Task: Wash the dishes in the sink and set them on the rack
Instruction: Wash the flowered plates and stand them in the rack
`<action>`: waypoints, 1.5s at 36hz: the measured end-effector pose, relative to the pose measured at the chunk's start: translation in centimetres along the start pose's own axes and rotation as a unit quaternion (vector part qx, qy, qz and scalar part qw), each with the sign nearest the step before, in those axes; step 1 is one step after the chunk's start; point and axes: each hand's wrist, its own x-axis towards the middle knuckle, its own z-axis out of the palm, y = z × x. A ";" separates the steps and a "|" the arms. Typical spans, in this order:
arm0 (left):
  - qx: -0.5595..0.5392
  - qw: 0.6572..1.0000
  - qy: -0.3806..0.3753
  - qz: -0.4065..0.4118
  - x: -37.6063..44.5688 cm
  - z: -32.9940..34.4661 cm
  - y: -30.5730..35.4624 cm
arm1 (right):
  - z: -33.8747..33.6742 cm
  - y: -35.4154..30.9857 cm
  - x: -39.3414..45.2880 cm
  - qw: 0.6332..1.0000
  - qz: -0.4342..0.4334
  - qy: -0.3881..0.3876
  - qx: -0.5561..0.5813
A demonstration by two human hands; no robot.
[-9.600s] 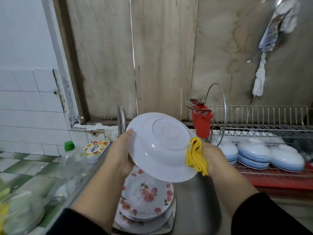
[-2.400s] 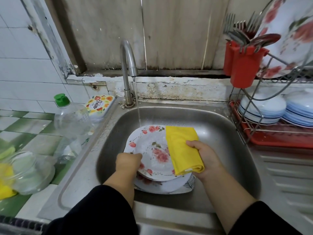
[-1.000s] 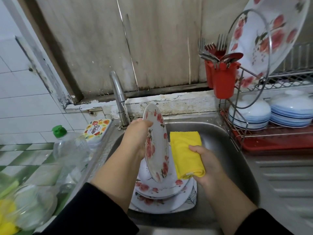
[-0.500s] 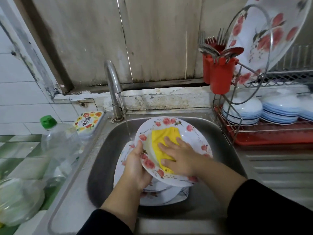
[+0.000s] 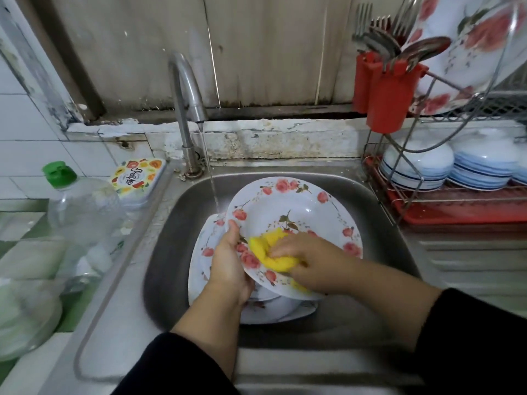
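A white rose-patterned plate [image 5: 299, 206] is tilted over the steel sink [image 5: 379, 246]. My left hand [image 5: 229, 263] grips its left rim, thumb on the inner face. My right hand [image 5: 310, 255] presses a bunched yellow cloth [image 5: 271, 252] against the plate's lower inside. Under it lie more flowered plates [image 5: 205, 246], stacked in the sink. Water runs from the tap [image 5: 185, 89] just left of the held plate. The wire dish rack [image 5: 410, 178] stands at the right with a large flowered plate [image 5: 462, 38] upright on top.
A red cutlery holder [image 5: 385, 95] with forks and spoons hangs on the rack. Stacked blue-rimmed bowls [image 5: 450, 166] sit on its lower shelf over a red tray. Left of the sink are a clear bottle with a green cap [image 5: 79, 206], a patterned tub [image 5: 137, 178] and a glass jar [image 5: 25, 315].
My right hand has slid the yellow cloth from the plate's middle down toward its lower left and bunched it. My left hand still holds the rim. The view has shifted slightly.
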 end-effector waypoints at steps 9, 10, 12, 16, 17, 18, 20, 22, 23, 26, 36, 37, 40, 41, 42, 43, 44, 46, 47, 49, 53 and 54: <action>0.066 0.997 -0.004 0.026 -0.2 0.5 0.0 | -4.2 3.9 2.2 0.937 0.149 0.073 -0.307; 0.068 0.997 -0.009 0.022 -0.1 0.4 -0.1 | -3.8 3.3 3.2 0.949 0.150 0.102 -0.260; 0.055 0.998 -0.009 0.014 0.0 0.3 -0.1 | -2.5 1.6 4.7 0.976 0.134 0.118 -0.125; 0.023 1.000 0.009 0.005 0.1 0.0 0.1 | -0.3 -1.2 3.0 0.997 -0.004 0.055 -0.054; 0.015 1.000 0.016 0.010 0.0 0.0 0.1 | -0.5 -1.1 2.0 0.998 -0.006 0.023 -0.049; 0.012 1.000 0.021 0.019 0.0 0.0 0.1 | -1.0 -0.8 1.1 0.998 0.000 -0.010 -0.055; 0.026 0.999 0.026 0.035 -0.1 0.2 0.2 | -2.5 0.6 -0.3 0.991 0.050 -0.061 -0.109; 0.053 0.997 0.028 0.047 -0.2 0.4 0.2 | -4.0 2.0 -0.5 0.971 0.119 -0.055 -0.199; 0.065 0.996 0.028 0.048 -0.3 0.5 0.2 | -4.5 2.7 0.1 0.961 0.140 -0.025 -0.238; 0.067 0.997 0.024 0.029 -0.2 0.5 0.1 | -4.6 2.9 2.8 0.945 0.147 0.076 -0.281; 0.040 0.998 0.028 0.026 -0.1 0.1 0.4 | -3.5 0.3 0.8 0.984 0.085 -0.143 -0.065; 0.051 0.998 0.034 0.032 -0.1 0.1 0.4 | -4.3 1.2 0.5 0.978 0.122 -0.133 -0.104; 0.082 0.996 0.027 0.025 0.0 0.3 0.3 | -5.6 2.8 2.1 0.965 0.169 0.007 -0.201; 0.085 0.996 0.022 0.022 0.0 0.3 0.3 | -5.3 2.9 3.1 0.962 0.156 0.047 -0.219; 0.086 0.996 0.018 0.022 0.0 0.3 0.2 | -4.7 2.8 4.0 0.964 0.136 0.078 -0.214; 0.085 0.996 0.016 0.024 0.0 0.3 0.3 | -3.8 2.4 4.8 0.971 0.130 0.105 -0.168; 0.082 0.996 0.012 0.026 0.0 0.2 0.3 | -2.9 1.7 5.2 0.979 0.135 0.113 -0.101; 0.072 0.997 0.002 0.024 0.1 0.1 0.3 | -1.3 0.2 4.7 0.993 0.081 0.085 0.004; 0.067 0.997 0.000 0.023 0.1 0.1 0.3 | -0.9 -0.2 3.9 0.998 0.049 0.043 0.019; 0.051 0.998 0.007 0.036 0.1 0.1 0.4 | -1.1 0.2 2.4 0.997 0.037 -0.061 0.024; 0.065 0.996 0.016 0.059 -0.1 0.6 0.6 | -3.8 2.5 1.5 0.982 0.150 -0.039 -0.107; 0.071 0.996 0.012 0.059 -0.2 0.7 0.6 | -4.4 2.8 2.0 0.979 0.172 0.015 -0.111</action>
